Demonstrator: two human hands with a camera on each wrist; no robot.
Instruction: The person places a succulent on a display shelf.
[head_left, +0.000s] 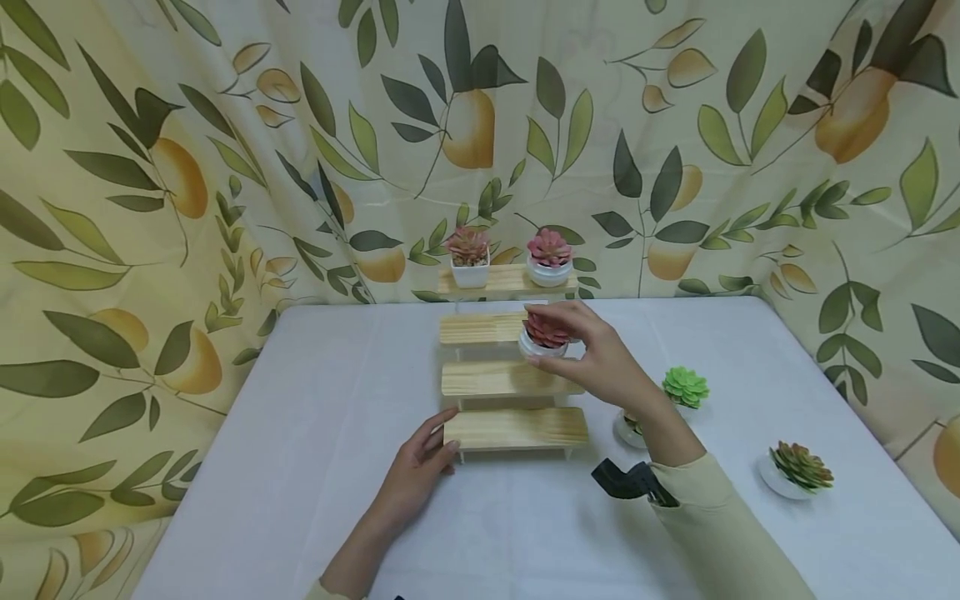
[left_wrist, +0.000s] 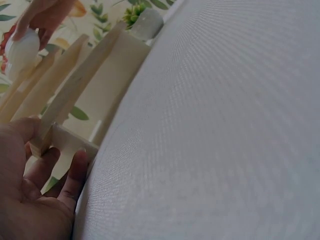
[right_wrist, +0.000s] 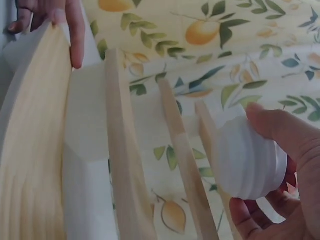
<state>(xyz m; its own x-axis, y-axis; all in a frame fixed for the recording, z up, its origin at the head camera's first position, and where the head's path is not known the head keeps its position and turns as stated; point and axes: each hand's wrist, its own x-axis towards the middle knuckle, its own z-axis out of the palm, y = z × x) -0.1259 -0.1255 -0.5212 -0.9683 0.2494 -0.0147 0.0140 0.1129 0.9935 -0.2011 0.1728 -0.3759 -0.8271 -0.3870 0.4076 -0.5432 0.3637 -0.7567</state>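
In the head view my right hand (head_left: 592,354) grips a white round pot with a pinkish-red artificial succulent (head_left: 546,332) at the right side of the stepped wooden stand (head_left: 513,427). The ribbed pot (right_wrist: 247,155) shows between thumb and fingers in the right wrist view; whether its base touches a step cannot be told. My left hand (head_left: 420,462) holds the left end of the stand's lowest step, and the left wrist view shows the thumb and fingers (left_wrist: 75,175) around that end. On the top step stand a reddish-brown succulent in a square pot (head_left: 470,258) and a pink succulent (head_left: 550,257).
Right of the stand, a bright green succulent (head_left: 686,387) and a white pot (head_left: 630,429) partly hidden by the right forearm rest on the white tablecloth (head_left: 315,450). Farther right sits a green-brown succulent (head_left: 798,468). A fruit-patterned curtain (head_left: 525,183) hangs behind.
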